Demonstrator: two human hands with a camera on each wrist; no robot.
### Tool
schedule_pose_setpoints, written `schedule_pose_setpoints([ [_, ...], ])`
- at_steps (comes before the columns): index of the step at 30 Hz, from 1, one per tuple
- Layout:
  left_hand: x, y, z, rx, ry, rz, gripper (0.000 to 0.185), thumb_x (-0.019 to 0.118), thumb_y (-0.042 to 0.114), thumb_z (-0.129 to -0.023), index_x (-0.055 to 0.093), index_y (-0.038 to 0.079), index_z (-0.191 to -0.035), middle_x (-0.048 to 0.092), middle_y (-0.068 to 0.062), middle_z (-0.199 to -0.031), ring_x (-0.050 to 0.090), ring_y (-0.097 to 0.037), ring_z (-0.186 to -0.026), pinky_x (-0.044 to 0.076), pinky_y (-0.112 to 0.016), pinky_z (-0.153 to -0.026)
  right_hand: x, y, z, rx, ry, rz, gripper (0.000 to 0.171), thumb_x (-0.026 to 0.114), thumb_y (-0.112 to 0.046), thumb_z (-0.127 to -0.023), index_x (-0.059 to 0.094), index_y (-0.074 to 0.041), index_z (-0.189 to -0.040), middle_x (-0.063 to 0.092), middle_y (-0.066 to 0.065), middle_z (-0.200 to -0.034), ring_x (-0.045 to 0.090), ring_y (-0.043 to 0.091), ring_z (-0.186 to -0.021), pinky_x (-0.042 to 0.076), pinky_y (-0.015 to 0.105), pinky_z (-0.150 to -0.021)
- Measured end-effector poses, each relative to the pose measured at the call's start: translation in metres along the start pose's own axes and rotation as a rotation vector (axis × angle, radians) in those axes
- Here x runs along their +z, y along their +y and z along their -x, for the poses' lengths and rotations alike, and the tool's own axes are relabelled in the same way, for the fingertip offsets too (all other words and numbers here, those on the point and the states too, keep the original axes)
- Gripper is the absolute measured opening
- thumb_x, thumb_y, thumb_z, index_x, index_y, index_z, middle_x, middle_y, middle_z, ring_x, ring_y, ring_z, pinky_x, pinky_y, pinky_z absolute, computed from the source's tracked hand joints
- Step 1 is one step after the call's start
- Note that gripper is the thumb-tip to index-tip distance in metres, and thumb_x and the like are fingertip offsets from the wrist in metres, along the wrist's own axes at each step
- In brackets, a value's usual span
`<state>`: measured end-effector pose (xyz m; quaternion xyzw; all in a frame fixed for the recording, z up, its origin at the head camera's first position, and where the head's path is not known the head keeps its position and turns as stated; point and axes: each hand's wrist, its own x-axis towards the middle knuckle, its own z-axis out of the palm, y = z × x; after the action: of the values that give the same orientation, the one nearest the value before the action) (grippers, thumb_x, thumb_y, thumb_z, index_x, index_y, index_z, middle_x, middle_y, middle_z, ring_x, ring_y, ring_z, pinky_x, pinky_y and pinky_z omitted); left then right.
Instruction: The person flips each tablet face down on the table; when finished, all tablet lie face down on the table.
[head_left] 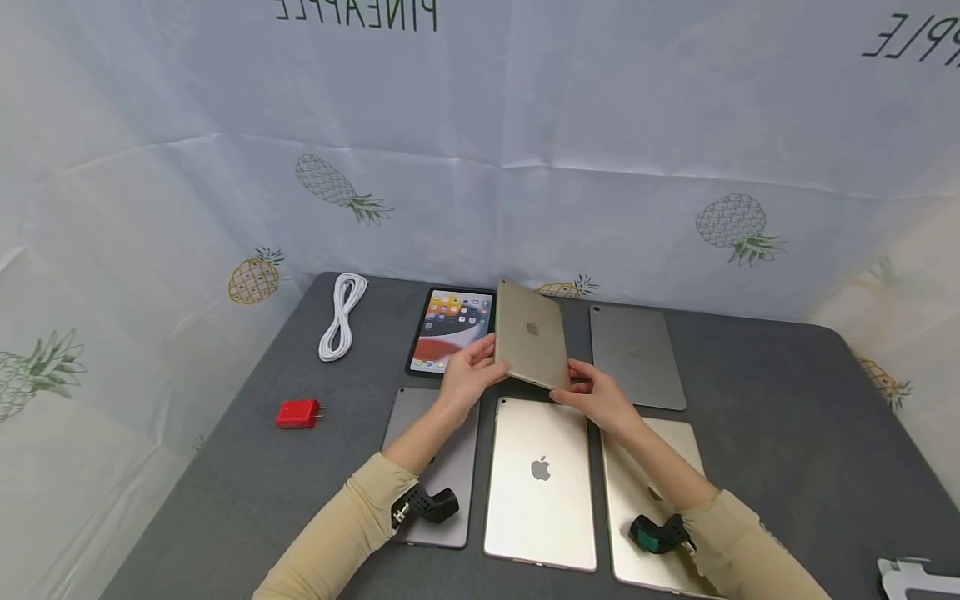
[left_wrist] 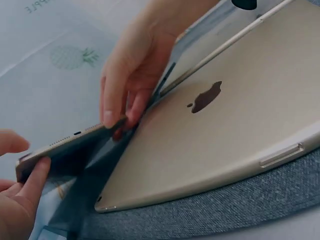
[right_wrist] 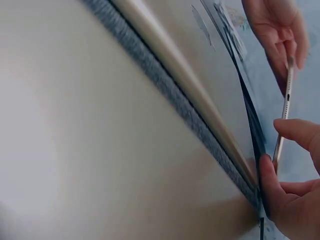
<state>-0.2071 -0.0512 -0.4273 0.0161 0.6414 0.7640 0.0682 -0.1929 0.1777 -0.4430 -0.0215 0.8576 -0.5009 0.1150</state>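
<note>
We hold the gold tablet [head_left: 531, 336] up off the grey table [head_left: 765, 400] w/ both hands, left hand [head_left: 468, 375] pinching its left edge, right hand [head_left: 597, 398] its near corner, probably to turn it. It hangs above the face-down gold tablet [head_left: 540, 479], back w/ logo facing us, long axis running away from us, tilted

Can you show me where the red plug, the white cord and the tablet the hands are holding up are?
red plug [head_left: 298, 413], head view, on its red body.
white cord [head_left: 342, 317], head view, mid-coil.
held gold tablet [head_left: 531, 333], head view, on its back by the logo.
</note>
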Motion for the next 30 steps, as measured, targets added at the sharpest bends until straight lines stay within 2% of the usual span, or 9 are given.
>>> schedule_pose_setpoints([
  [4,-0.004,-0.007,0.0,-0.018,-0.046,-0.177,0.069,0.07,-0.005,-0.081,0.041,-0.007,-0.144,0.052,-0.025,-0.137,0.054,-0.034,-0.124,0.049,-0.034,-0.095,-0.007,0.002,0.002,-0.019,0.024,0.068,0.074,0.076,-0.025,-0.085,0.041,0.001,-0.146,0.052,0.018,-0.133,0.056,0.029,-0.106,0.051,0.031,-0.078],
  [7,-0.006,-0.013,-0.001,-0.019,-0.075,-0.256,0.075,0.074,-0.006,-0.078,0.039,-0.008,-0.144,0.052,-0.024,-0.137,0.054,-0.033,-0.123,0.05,-0.035,-0.095,-0.009,0.003,0.005,-0.048,0.041,0.121,0.073,0.077,-0.024,-0.085,0.043,0.002,-0.144,0.055,0.018,-0.129,0.059,0.026,-0.1,0.051,0.032,-0.077],
  [12,-0.009,-0.02,-0.003,-0.007,-0.091,-0.402,0.08,0.081,0.001,-0.075,0.039,-0.009,-0.143,0.061,-0.022,-0.128,0.062,-0.028,-0.114,0.052,-0.033,-0.091,-0.011,0.004,0.008,-0.085,0.06,0.186,0.072,0.078,-0.021,-0.083,0.045,0.004,-0.142,0.057,0.017,-0.123,0.061,0.023,-0.094,0.05,0.034,-0.077],
  [17,-0.011,-0.024,-0.004,0.08,-0.094,-0.637,0.077,0.087,0.014,-0.072,0.05,-0.009,-0.136,0.073,-0.013,-0.096,0.07,-0.02,-0.087,0.055,-0.028,-0.074,-0.013,0.008,0.009,-0.105,0.073,0.217,0.072,0.079,-0.02,-0.083,0.045,0.006,-0.141,0.058,0.017,-0.119,0.061,0.022,-0.092,0.049,0.034,-0.076],
  [21,-0.012,-0.026,-0.005,0.159,-0.09,-0.763,0.068,0.088,0.02,-0.071,0.061,-0.008,-0.126,0.071,-0.005,-0.079,0.064,-0.009,-0.07,0.052,-0.022,-0.062,-0.015,0.01,0.01,-0.11,0.085,0.231,0.071,0.079,-0.019,-0.082,0.047,0.006,-0.14,0.059,0.014,-0.113,0.061,0.019,-0.089,0.049,0.033,-0.074],
  [26,-0.01,-0.023,-0.008,0.276,-0.072,-0.952,0.05,0.088,0.028,-0.071,0.072,-0.002,-0.108,0.062,0.005,-0.066,0.054,-0.004,-0.063,0.048,-0.024,-0.062,-0.017,0.01,0.009,-0.117,0.092,0.259,0.069,0.078,-0.02,-0.083,0.047,0.006,-0.139,0.06,0.014,-0.111,0.062,0.019,-0.086,0.05,0.036,-0.075],
  [30,-0.009,-0.022,-0.008,0.333,-0.059,-1.044,0.044,0.086,0.032,-0.072,0.075,0.0,-0.1,0.061,0.007,-0.063,0.055,-0.008,-0.064,0.049,-0.027,-0.063,-0.017,0.011,0.007,-0.112,0.104,0.285,0.068,0.079,-0.02,-0.082,0.049,0.006,-0.138,0.063,0.012,-0.109,0.063,0.018,-0.085,0.05,0.038,-0.077],
])
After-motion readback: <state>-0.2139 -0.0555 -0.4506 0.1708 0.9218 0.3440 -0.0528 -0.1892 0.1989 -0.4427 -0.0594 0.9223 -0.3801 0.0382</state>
